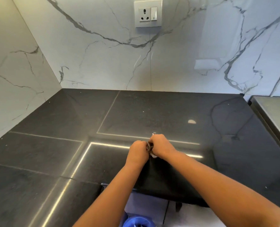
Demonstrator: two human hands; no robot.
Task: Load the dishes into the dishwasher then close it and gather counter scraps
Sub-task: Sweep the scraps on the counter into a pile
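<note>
Both my hands meet over the middle of the black counter (54, 153). My left hand (138, 150) and my right hand (160, 145) are curled, knuckles up, and pinch a small bunch of scraps (149, 147) between them; a pale bit (153, 155) sticks out under the right hand. One pale scrap (192, 121) lies alone on the counter, to the right of and beyond my hands. The dishwasher is not in view.
A marble wall with a socket and switch (148, 13) rises behind the counter, and another marble wall stands at the left. A steel surface (273, 115) adjoins the counter at the right. A blue object (138, 222) sits on the floor below the counter's front edge.
</note>
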